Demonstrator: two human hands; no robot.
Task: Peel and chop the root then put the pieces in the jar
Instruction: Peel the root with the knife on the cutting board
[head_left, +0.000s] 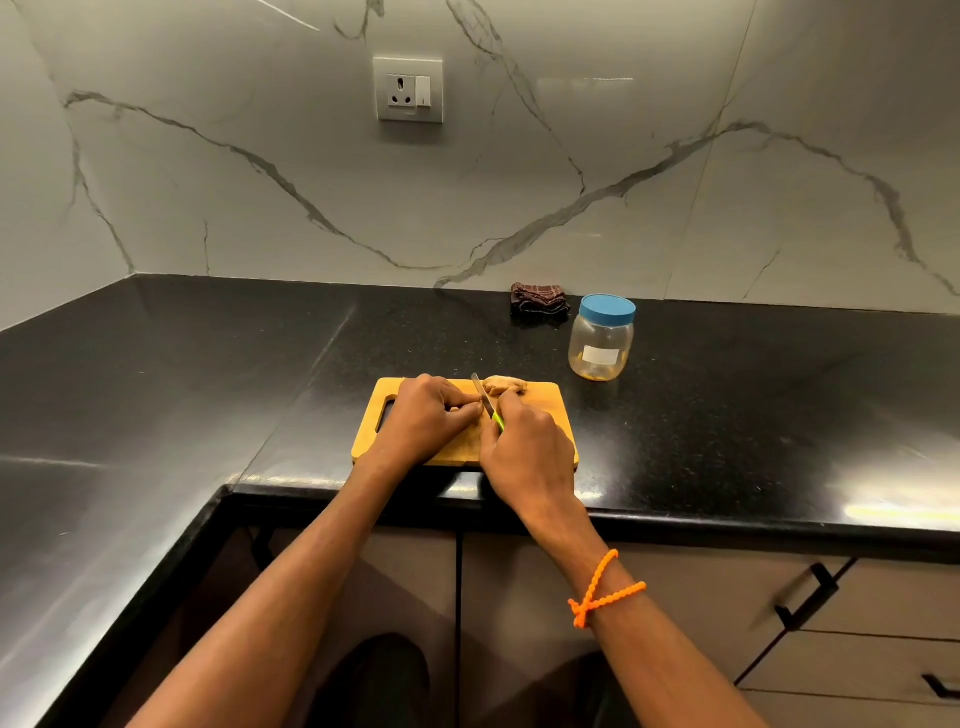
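Observation:
A wooden cutting board (550, 410) lies on the black counter near its front edge. My left hand (428, 418) rests on the board with curled fingers, holding down a small piece of the root that is mostly hidden under the fingertips. My right hand (524, 449) grips a knife (483, 397) with a green handle, its blade pointing away, just right of my left fingertips. A larger tan piece of root (506, 385) lies at the board's far edge. The clear plastic jar (602, 340) with a blue lid on it stands behind and right of the board.
A folded dark cloth (537, 300) lies by the marble wall, left of the jar. A wall socket (409, 90) sits above the counter. The counter turns a corner on the left. Cabinet drawers with black handles (810, 595) are below on the right.

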